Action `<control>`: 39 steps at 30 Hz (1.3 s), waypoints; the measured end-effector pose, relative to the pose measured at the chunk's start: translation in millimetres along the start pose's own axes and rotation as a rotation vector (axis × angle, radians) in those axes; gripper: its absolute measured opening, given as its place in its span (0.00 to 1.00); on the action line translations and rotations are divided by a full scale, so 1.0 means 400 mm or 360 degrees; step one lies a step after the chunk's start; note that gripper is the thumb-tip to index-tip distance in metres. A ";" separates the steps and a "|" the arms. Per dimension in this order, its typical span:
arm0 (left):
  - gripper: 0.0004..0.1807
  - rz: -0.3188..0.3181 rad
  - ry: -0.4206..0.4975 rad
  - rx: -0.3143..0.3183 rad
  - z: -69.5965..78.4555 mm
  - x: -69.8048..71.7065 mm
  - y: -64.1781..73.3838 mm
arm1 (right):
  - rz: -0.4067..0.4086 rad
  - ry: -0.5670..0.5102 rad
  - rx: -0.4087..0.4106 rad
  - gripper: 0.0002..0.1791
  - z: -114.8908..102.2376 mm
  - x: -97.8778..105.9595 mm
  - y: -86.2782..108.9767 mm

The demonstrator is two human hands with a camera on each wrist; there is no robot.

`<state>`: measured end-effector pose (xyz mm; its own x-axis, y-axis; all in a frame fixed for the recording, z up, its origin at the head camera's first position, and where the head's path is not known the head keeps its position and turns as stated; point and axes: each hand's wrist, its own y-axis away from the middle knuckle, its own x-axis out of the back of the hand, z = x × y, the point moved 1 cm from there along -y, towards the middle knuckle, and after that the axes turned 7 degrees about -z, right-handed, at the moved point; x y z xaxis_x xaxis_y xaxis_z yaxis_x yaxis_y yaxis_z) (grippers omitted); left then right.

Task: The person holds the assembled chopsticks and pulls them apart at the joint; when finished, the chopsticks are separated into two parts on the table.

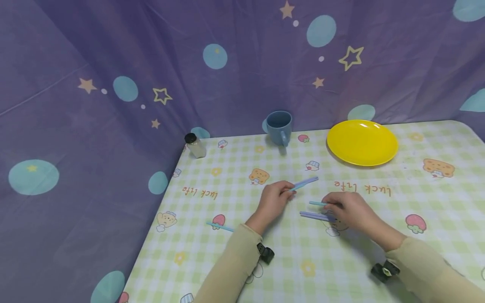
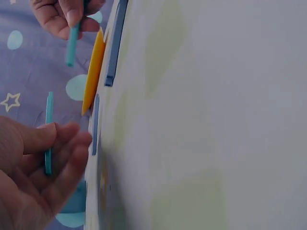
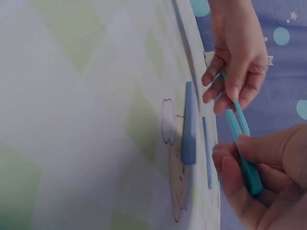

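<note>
My left hand (image 1: 273, 201) pinches a thin teal stick (image 2: 49, 108) between thumb and fingers, above the table. Just beyond those fingertips lies a bluish-purple stick (image 1: 310, 181). My right hand (image 1: 350, 209) pinches a second, thicker-looking teal stick (image 3: 252, 177), its free end pointing left toward the other hand. Below the right fingers, another bluish-purple stick (image 1: 314, 216) rests on the cloth, one end hidden by the hand in the head view. Left of my left forearm is one more teal stick (image 1: 219, 227), partly covered by the sleeve.
A yellow plate (image 1: 361, 143) sits at the back right of the checked tablecloth (image 1: 242, 168). Near the back edge stands a blue mug (image 1: 279, 128), handle facing me. A small black-capped jar (image 1: 195, 146) occupies the back left corner. Behind the table hangs a purple curtain (image 1: 246, 92).
</note>
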<state>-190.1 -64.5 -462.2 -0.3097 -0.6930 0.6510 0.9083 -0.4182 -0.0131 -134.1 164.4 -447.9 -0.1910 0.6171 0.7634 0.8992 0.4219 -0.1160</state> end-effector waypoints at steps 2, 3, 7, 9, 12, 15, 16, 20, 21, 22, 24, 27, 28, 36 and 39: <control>0.05 0.0093 -0.0089 0.0044 0.006 -0.006 -0.010 | 0.0017 0.0000 -0.0066 0.03 0.000 -0.007 -0.004; 0.04 0.0133 -0.0114 0.0063 0.008 -0.010 -0.016 | 0.0022 0.0005 -0.0112 0.04 0.000 -0.011 -0.006; 0.03 0.0209 -0.0147 0.0155 0.014 -0.024 -0.036 | 0.0027 -0.0002 -0.0263 0.06 0.004 -0.035 -0.018; 0.03 0.0217 -0.0142 0.0206 0.015 -0.029 -0.046 | 0.0017 -0.0032 -0.0309 0.07 0.006 -0.047 -0.025; 0.05 0.0204 -0.0156 0.0269 0.014 -0.037 -0.063 | 0.0001 -0.0080 -0.0346 0.08 0.010 -0.064 -0.033; 0.07 0.0175 -0.0199 0.0309 0.015 -0.043 -0.080 | -0.0016 -0.0097 -0.0365 0.10 0.014 -0.075 -0.039; 0.08 0.0166 -0.0217 0.0314 0.015 -0.045 -0.085 | -0.0020 -0.0096 -0.0369 0.11 0.015 -0.077 -0.040; 0.09 0.0146 -0.0304 0.0327 0.020 -0.050 -0.099 | -0.0045 -0.0102 -0.0366 0.11 0.015 -0.080 -0.043; 0.10 0.0143 -0.0318 0.0333 0.021 -0.051 -0.102 | -0.0056 -0.0104 -0.0367 0.10 0.015 -0.080 -0.044; 0.10 0.0141 -0.0332 0.0340 0.023 -0.052 -0.103 | -0.0065 -0.0107 -0.0371 0.10 0.015 -0.081 -0.045; 0.11 0.0140 -0.0351 0.0359 0.026 -0.053 -0.107 | -0.0082 -0.0107 -0.0374 0.10 0.013 -0.080 -0.045; 0.12 0.0142 -0.0355 0.0393 0.027 -0.055 -0.111 | -0.0105 -0.0098 -0.0378 0.10 0.012 -0.079 -0.046; 0.13 0.0143 -0.0353 0.0403 0.028 -0.055 -0.112 | -0.0111 -0.0096 -0.0379 0.10 0.011 -0.078 -0.046; 0.15 0.0156 -0.0397 0.0460 0.029 -0.059 -0.120 | -0.0158 -0.0067 -0.0365 0.09 0.011 -0.074 -0.046; 0.15 0.0160 -0.0435 0.0473 0.029 -0.061 -0.123 | -0.0166 -0.0062 -0.0349 0.08 0.012 -0.072 -0.045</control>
<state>-223.9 -20.1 -468.6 -0.1656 -0.5235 0.8358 0.9842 -0.1410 0.1067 -146.7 142.0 -470.8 -0.2983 0.6050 0.7383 0.9370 0.3329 0.1058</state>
